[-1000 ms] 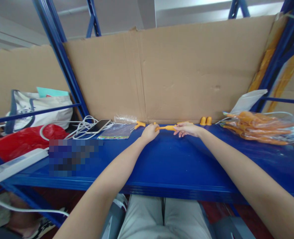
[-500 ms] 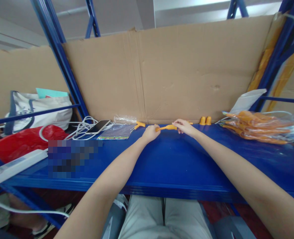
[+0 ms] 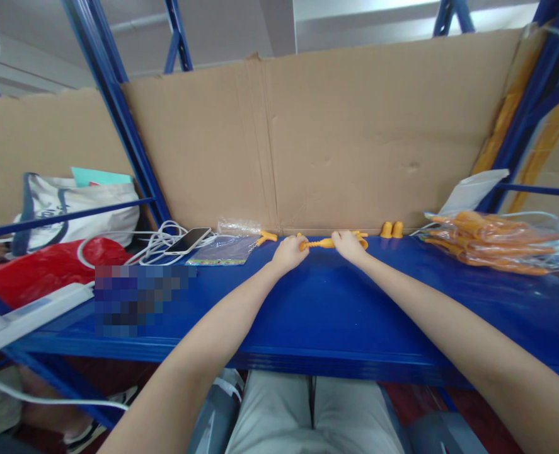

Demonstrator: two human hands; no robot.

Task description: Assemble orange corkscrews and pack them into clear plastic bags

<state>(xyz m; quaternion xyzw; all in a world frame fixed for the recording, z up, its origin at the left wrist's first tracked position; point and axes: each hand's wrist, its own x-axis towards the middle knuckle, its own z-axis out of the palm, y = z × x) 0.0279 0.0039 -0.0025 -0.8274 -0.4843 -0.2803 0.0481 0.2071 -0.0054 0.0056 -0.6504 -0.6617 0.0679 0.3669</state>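
Observation:
A long orange plastic piece (image 3: pixel 321 243) with a ribbed, narrow section stretches between my hands near the back of the blue shelf. Its left end is in my left hand (image 3: pixel 289 253), whose fingers are closed around it. My right hand (image 3: pixel 349 246) grips its thicker right part, and a rounded orange end shows beyond the fingers. Much of the piece is covered by my hands, and I cannot make out its exact kind. Just left of my left hand lies a small forked orange piece (image 3: pixel 266 237). Two small orange cone-shaped pieces (image 3: pixel 391 231) stand side by side to the right.
A tall cardboard sheet (image 3: pixel 336 139) closes off the back of the blue shelf (image 3: pixel 326 315). Clear bags of orange parts (image 3: pixel 491 243) lie at the right. On the left are a clear plastic pouch (image 3: pixel 222 251), a phone (image 3: pixel 189 241), white cables (image 3: pixel 159 243) and a red bag (image 3: pixel 57 268).
My right hand has closed around the orange piece, where its fingers were pinching before. A rounded orange end now shows at its right side. My left hand keeps its hold.

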